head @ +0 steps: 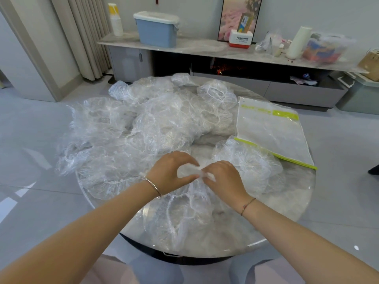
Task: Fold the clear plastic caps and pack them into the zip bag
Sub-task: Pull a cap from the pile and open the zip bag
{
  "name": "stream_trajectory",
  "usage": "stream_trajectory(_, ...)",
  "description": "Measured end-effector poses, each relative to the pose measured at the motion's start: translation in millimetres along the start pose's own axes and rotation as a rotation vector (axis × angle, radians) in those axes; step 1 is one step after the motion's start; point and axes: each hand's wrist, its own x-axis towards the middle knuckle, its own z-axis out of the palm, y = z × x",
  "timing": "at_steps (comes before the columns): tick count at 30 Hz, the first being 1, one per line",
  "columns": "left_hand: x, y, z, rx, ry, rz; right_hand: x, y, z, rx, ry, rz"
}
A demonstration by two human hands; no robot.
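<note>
Cap (180,214), lower centre on counter (287,203): left hand (170,173) and right hand (223,179) both pinch its gathered top. Bag (270,132) lies upper right, nearer right hand.

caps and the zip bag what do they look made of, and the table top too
Caps: thin clear plastic film, crinkled and glossy, with gathered rims that look elasticated. Zip bag: thicker, smoother clear plastic lying flat, with a yellow-green zip strip. Table top: polished, marbled grey; stone or glass over it, I can't tell.
</note>
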Motion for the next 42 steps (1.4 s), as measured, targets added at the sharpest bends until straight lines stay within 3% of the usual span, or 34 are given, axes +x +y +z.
stream_trajectory(2, 1.7, 4.0, 2.3, -0.147, -0.052, -0.161, 5.8, 3.5, -13.6, 0.243, 0.013, 0.156)
stream_trajectory(4, 3.4, -0.2, 6.3, -0.285, -0.099, -0.347, 12.0, 4.1, -28.1, 0.637, -0.035, 0.281)
stream_trajectory(7, 8.7, -4.6, 7.0, -0.472, -0.150, -0.557, 15.7, 0.5, -42.7, 0.874, -0.119, 0.274)
stream_trajectory(10, 18.7, 1.3, 3.0, -0.444, -0.093, -0.499, 16.9, -1.6, -49.5, 0.788, -0.061, 0.205)
stream_trajectory(13, 24.1, 6.3, -6.4, -0.336, 0.152, -0.214, 15.6, -0.1, -54.1, 0.600, 0.130, 0.041)
stream_trajectory(15, 21.8, 6.8, -13.2, -0.181, 0.221, -0.036, 11.2, 5.3, -53.8, 0.448, 0.220, -0.108)
stream_trajectory(17, 16.2, 7.8, -15.3, 0.005, 0.190, 0.091, 2.8, 13.8, -48.7, 0.316, 0.202, -0.192)
stream_trajectory(19, 8.0, 7.0, -8.0, 0.124, 0.083, 0.150, -8.6, 23.7, -35.0, 0.215, 0.062, -0.198)
stream_trajectory(23, -15.3, -1.4, 20.3, 0.203, -0.185, 0.054, -30.5, 37.5, -5.8, 0.165, -0.271, -0.091)
stream_trajectory(26, -24.9, -7.5, 33.0, 0.213, -0.304, -0.064, -39.2, 37.5, 0.0, 0.192, -0.385, 0.064)
stream_trajectory(33, -15.4, -5.5, 34.6, 0.255, -0.257, -0.316, -24.4, 30.6, 8.2, 0.529, -0.216, 0.437)
stream_trajectory(37, -9.3, -4.9, 35.4, 0.033, -0.221, -0.551, -12.8, 24.7, 11.7, 0.625, -0.146, 0.497)
stream_trajectory(39, -7.9, -5.2, 36.6, -0.021, -0.213, -0.589, -8.4, 20.8, 13.6, 0.494, -0.127, 0.479)
stream_trajectory(42, -8.3, -5.6, 40.1, 0.031, -0.139, -0.546, -5.0, 14.1, 14.8, 0.133, 0.038, 0.240)
